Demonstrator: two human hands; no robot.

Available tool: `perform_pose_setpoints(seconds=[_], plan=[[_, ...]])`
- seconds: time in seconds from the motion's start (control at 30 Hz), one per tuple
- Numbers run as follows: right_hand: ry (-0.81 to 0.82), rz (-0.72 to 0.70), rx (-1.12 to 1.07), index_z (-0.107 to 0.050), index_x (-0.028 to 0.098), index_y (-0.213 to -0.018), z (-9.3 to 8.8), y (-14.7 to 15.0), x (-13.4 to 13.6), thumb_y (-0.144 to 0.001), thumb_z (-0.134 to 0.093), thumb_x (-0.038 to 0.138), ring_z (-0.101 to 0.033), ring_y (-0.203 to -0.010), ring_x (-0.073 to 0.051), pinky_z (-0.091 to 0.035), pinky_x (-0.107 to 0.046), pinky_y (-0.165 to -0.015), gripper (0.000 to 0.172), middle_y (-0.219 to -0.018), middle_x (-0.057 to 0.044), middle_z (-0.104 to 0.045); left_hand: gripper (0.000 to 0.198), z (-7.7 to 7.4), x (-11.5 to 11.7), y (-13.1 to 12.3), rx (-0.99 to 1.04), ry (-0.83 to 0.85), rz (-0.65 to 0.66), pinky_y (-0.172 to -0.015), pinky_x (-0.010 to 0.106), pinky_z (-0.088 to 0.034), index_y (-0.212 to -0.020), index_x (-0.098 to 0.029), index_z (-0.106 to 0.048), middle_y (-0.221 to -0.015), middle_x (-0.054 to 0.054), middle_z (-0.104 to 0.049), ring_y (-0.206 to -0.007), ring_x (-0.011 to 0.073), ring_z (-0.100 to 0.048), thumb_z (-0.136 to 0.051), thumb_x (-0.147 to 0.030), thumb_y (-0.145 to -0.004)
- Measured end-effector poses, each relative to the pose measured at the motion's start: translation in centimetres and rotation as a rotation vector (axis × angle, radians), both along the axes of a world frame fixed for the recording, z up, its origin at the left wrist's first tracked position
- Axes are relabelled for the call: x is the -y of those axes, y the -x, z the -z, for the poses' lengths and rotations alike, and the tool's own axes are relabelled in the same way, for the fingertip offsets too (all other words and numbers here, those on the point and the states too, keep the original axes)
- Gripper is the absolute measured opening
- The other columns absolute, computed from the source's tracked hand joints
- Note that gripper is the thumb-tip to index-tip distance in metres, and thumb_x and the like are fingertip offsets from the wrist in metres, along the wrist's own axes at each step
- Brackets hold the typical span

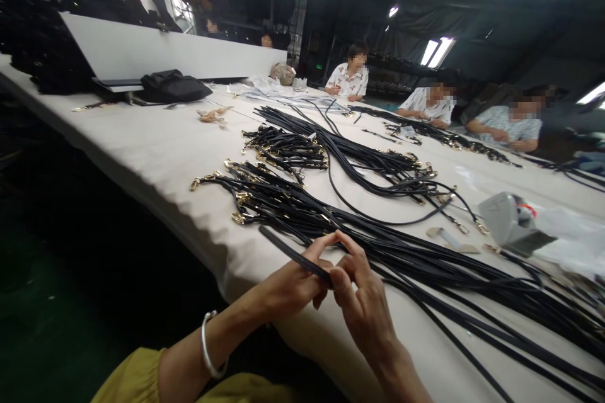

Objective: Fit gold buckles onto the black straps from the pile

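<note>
Above the table's near edge, my left hand (302,280) and my right hand (362,289) meet around a black strap (288,250). The strap's free end sticks out up and to the left past my left wrist. My right thumb presses on the strap, and the fingertips of both hands touch above it. My left fingers are curled around it, partly hidden behind the strap. Just beyond my hands lies a long bundle of black straps (425,258) with gold metal clasps (239,217) at its left end.
Behind the bundle lie a shorter heap of clasped straps (288,148) and another long strap bundle (350,157). To the right stands a grey-white dispenser (508,223) beside clear plastic (571,236). A black bag (172,85) rests at the far left. Several people sit across the table.
</note>
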State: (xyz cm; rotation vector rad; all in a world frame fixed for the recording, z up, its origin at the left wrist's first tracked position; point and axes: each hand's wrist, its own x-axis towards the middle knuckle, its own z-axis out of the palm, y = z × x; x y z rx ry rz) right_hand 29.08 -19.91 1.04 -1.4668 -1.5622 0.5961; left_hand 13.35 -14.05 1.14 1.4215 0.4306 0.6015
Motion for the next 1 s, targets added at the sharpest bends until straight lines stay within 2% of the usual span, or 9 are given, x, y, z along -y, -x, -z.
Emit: perform_pose_setpoints(seconds=[0.13, 0.2, 0.3, 0.43, 0.53, 0.6, 0.77, 0.9, 1.0], plan=[[-0.018, 0.028, -0.126, -0.051, 0.019, -0.130, 0.4, 1.1, -0.4, -0.093, -0.054, 0.042, -0.045, -0.046, -0.013, -0.040, -0.025, -0.051, 0.043, -0.051, 0.007, -0.047, 0.066, 0.0, -0.7, 0.6, 0.090, 0.196, 0.060, -0.043, 0.017, -0.023, -0.145, -0.019, -0.029, -0.058, -0.009, -0.040, -0.045, 0.0060, -0.028, -0.058, -0.046, -0.091], [-0.007, 0.002, -0.237, -0.054, 0.019, -0.123, 0.7, 1.3, -0.8, -0.093, -0.054, 0.041, -0.044, -0.044, -0.013, -0.039, -0.024, -0.048, 0.037, -0.049, 0.008, -0.046, 0.071, -0.2, -0.9, 1.0, 0.116, 0.195, 0.092, -0.045, 0.017, -0.025, -0.145, -0.019, -0.030, -0.064, -0.006, -0.048, -0.047, 0.0057, -0.031, -0.064, -0.043, -0.087], [-0.007, 0.028, -0.287, -0.057, 0.019, -0.119, 1.5, 0.8, -1.5, -0.090, -0.059, 0.040, -0.044, -0.047, -0.012, -0.038, -0.024, -0.049, 0.036, -0.052, 0.007, -0.047, 0.066, -0.3, -1.1, 1.6, -0.003, -0.012, -0.002, -0.058, 0.020, -0.038, -0.141, -0.022, -0.040, -0.082, 0.001, -0.061, -0.064, 0.0103, -0.050, -0.069, -0.027, -0.082], [0.017, 0.092, -0.229, -0.063, 0.020, -0.115, 1.9, -0.3, -2.1, -0.088, -0.061, 0.042, -0.047, -0.056, -0.014, -0.040, -0.026, -0.055, 0.036, -0.061, 0.003, -0.052, 0.026, -0.1, -1.1, 2.2, -0.225, -0.219, -0.220, -0.073, 0.023, -0.044, -0.101, -0.020, -0.069, -0.089, 0.001, -0.066, -0.083, 0.0154, -0.059, -0.071, -0.014, -0.076], [-0.021, -0.019, -0.127, -0.068, 0.024, -0.113, 0.4, -0.4, -2.1, -0.089, -0.058, 0.043, -0.060, -0.088, -0.023, -0.047, -0.034, -0.082, 0.032, -0.096, -0.006, -0.067, 0.014, 0.2, -0.8, 2.0, -0.276, -0.273, -0.300, -0.073, 0.023, -0.045, -0.087, -0.018, -0.072, -0.086, 0.000, -0.068, -0.081, 0.0162, -0.061, -0.076, -0.016, -0.074], [-0.044, -0.161, -0.122, -0.069, 0.027, -0.116, -1.2, 0.3, -2.1, -0.092, -0.054, 0.045, -0.057, -0.109, -0.028, -0.042, -0.040, -0.097, 0.033, -0.115, -0.007, -0.066, 0.014, 0.3, -0.7, 1.7, -0.271, -0.335, -0.327, -0.074, 0.024, -0.047, -0.089, -0.018, -0.072, -0.086, 0.001, -0.069, -0.080, 0.0168, -0.062, -0.076, -0.022, -0.076], [0.032, -0.421, -0.172, -0.075, 0.031, -0.103, -4.5, 2.7, -2.3, -0.093, -0.055, 0.045, -0.063, -0.098, -0.025, -0.027, -0.047, -0.112, 0.026, -0.096, -0.003, -0.073, 0.028, 0.9, -0.5, 1.6, -0.154, -0.500, -0.350, -0.089, 0.030, -0.050, -0.114, -0.020, -0.067, -0.105, 0.005, -0.070, -0.095, 0.0204, -0.064, -0.062, -0.033, -0.090], [0.108, -0.223, -0.333, -0.072, 0.024, -0.068, -4.5, 1.6, -2.3, -0.082, -0.069, 0.045, -0.060, -0.090, -0.025, -0.037, -0.044, -0.103, 0.025, -0.074, -0.003, -0.066, 0.017, 1.5, -0.5, 2.1, -0.170, -0.541, -0.451, -0.077, 0.028, -0.051, -0.095, -0.018, -0.073, -0.088, 0.005, -0.073, -0.080, 0.0188, -0.066, -0.069, -0.032, -0.086], [0.143, -0.100, -0.395, -0.061, 0.020, -0.055, -4.1, -0.9, -2.1, -0.077, -0.072, 0.045, -0.057, -0.090, -0.024, -0.045, -0.037, -0.088, 0.035, -0.084, -0.005, -0.064, 0.016, 1.6, -0.5, 2.5, -0.098, -0.523, -0.476, -0.075, 0.025, -0.050, -0.095, -0.018, -0.074, -0.089, 0.005, -0.073, -0.080, 0.0175, -0.067, -0.074, -0.027, -0.081]])
